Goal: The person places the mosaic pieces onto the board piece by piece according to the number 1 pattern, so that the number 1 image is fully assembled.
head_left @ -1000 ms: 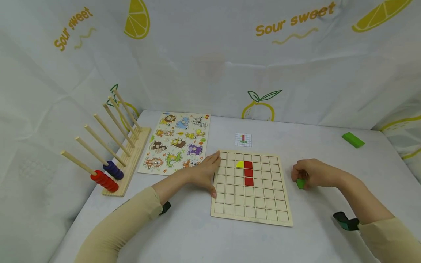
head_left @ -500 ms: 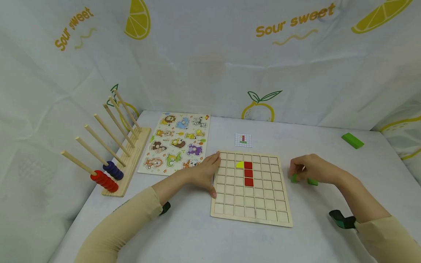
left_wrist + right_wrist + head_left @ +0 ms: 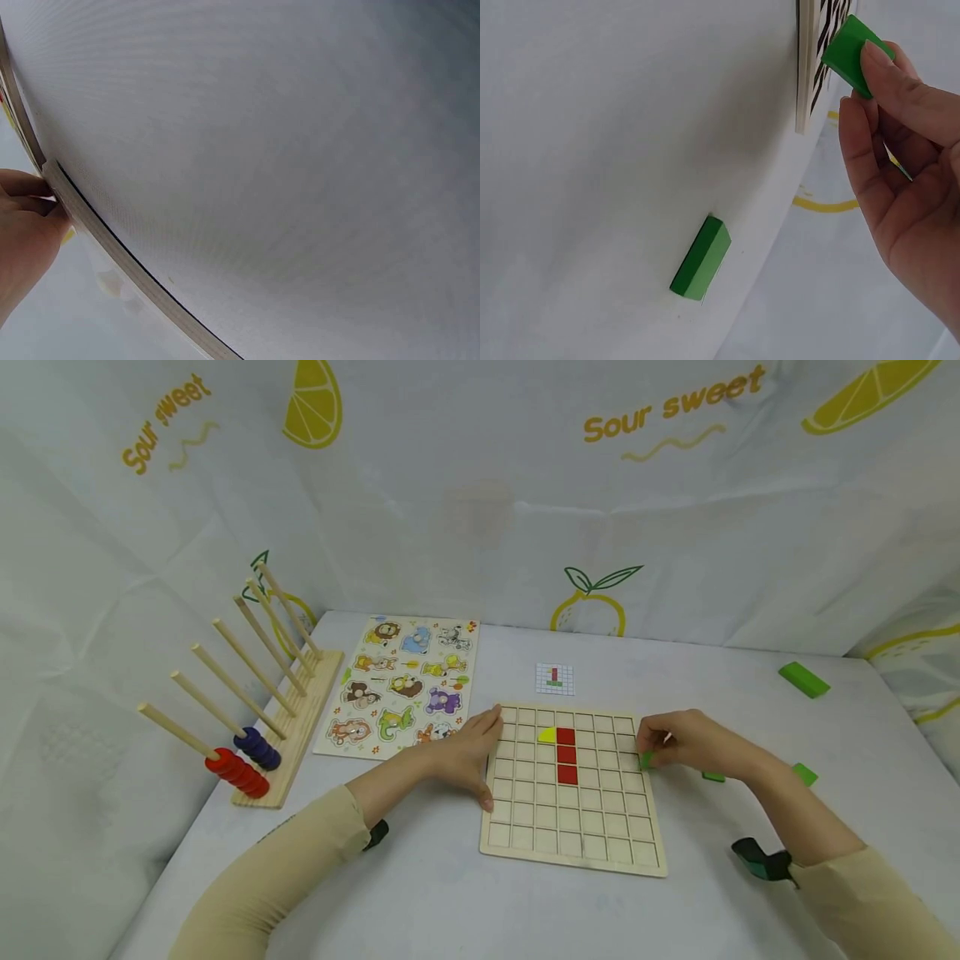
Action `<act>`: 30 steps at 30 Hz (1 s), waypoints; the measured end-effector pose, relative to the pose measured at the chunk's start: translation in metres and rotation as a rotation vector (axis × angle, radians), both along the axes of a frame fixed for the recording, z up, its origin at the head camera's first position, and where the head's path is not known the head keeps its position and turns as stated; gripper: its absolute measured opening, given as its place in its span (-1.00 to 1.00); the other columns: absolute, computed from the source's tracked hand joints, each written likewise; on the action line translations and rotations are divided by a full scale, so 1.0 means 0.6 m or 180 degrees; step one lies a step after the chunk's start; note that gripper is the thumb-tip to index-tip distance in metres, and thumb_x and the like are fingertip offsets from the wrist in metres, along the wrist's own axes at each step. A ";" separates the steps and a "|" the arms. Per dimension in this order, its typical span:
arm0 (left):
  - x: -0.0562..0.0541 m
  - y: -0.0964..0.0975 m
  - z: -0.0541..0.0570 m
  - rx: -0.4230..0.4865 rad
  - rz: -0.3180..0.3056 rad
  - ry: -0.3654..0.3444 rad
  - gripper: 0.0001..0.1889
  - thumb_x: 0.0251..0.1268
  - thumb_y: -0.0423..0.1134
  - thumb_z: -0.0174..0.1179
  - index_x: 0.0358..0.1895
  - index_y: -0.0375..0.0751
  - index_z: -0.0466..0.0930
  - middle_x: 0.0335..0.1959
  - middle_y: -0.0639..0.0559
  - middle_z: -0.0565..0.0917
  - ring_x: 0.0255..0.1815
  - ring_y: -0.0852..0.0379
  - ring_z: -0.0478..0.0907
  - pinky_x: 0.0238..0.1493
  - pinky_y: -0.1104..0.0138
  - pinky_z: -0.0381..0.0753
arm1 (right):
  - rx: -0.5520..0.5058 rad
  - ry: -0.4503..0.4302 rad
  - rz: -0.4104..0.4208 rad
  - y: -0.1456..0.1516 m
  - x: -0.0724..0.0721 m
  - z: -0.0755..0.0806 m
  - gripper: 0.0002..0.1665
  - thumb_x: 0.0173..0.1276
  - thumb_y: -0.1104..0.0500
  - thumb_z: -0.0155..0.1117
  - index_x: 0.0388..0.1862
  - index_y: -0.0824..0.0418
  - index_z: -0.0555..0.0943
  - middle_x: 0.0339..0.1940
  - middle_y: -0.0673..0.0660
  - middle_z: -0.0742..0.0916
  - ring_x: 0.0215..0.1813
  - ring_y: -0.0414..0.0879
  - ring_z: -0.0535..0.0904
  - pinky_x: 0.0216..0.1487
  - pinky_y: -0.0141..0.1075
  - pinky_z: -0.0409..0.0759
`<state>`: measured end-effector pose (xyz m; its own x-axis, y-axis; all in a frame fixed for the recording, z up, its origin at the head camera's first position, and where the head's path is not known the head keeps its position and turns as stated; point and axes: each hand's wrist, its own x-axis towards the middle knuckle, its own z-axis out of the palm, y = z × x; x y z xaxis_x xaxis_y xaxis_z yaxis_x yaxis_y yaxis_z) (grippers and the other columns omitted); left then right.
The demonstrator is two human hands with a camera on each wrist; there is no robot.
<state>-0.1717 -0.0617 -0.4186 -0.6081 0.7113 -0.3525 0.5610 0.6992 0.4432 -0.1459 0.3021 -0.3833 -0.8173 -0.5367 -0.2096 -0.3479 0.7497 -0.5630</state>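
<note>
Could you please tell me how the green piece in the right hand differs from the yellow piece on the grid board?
The green piece is pinched in the right hand; the yellow piece lies on the grid board. The green piece shows straight edges; the yellow piece has one curved edge. Both are single-coloured.

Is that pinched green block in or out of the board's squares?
Out: the right hand pinches the green block at the right edge of the grid board.

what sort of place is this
Probably a children's play or learning corner, judging by the square pale-wood grid board, the pale rectangular animal-picture puzzle board and the pale wooden peg rack. The wider room is not shown.
</note>
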 end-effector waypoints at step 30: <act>-0.001 0.000 0.000 -0.0012 -0.0012 -0.0020 0.45 -0.19 0.17 0.55 0.57 -0.42 -0.34 0.63 -0.26 -0.45 0.68 -0.16 -0.42 0.69 0.08 -0.19 | -0.0646 -0.0005 0.0192 -0.141 0.007 -0.020 -0.82 0.17 0.29 0.46 -0.30 0.06 0.65 -0.34 -0.04 0.71 -0.28 -0.23 0.54 -0.21 -0.44 0.60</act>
